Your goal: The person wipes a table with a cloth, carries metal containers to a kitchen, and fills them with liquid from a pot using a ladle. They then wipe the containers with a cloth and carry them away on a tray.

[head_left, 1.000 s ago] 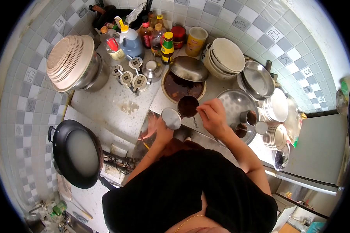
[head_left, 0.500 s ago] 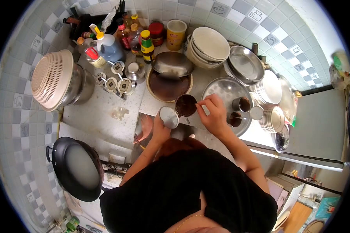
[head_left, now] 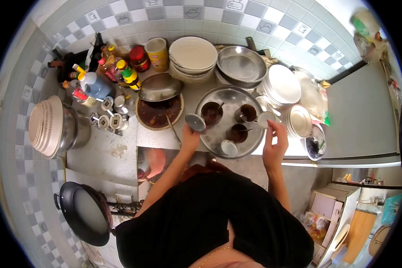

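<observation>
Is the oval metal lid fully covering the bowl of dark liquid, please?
No, the oval metal lid covers only the far part of the bowl, leaving dark liquid in view.

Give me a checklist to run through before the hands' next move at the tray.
1. All three jars open: ok.
2. Dark contents in each jar: ok.
3. Left hand at left lid: ok.
4. Left jar resting on tray: cannot tell.
5. Right hand gripping right lid: cannot tell.
6. Utensil out of sauce basin: not ok, handle leans over rim.
</observation>
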`<action>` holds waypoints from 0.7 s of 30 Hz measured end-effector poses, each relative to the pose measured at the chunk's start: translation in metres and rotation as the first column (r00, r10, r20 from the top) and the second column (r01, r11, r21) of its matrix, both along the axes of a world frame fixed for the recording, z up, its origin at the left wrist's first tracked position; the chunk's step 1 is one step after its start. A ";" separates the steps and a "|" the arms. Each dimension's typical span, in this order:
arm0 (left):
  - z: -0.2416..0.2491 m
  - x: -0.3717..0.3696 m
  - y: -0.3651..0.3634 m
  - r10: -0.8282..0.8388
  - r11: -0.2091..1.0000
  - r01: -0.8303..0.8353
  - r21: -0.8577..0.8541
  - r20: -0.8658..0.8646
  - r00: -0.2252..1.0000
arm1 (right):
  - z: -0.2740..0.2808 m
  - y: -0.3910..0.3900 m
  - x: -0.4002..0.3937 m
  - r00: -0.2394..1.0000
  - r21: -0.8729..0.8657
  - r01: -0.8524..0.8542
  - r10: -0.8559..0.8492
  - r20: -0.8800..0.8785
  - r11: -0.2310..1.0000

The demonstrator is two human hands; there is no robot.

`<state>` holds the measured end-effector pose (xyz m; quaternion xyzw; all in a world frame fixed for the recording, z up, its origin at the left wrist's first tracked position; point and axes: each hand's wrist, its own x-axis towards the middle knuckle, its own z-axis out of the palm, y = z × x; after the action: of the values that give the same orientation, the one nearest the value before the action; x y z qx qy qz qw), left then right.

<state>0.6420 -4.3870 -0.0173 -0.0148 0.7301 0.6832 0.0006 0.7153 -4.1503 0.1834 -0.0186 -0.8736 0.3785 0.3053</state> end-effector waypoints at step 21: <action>0.003 -0.024 0.019 0.036 0.991 -0.034 -0.126 0.016 0.999 | -0.057 0.040 0.040 0.972 -0.212 -0.085 0.128 0.196 0.974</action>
<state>0.6176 -4.3676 -0.0145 -0.0340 0.7712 0.6356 -0.0055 0.7554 -4.1102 0.1261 -0.0421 -0.8575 0.4772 0.1876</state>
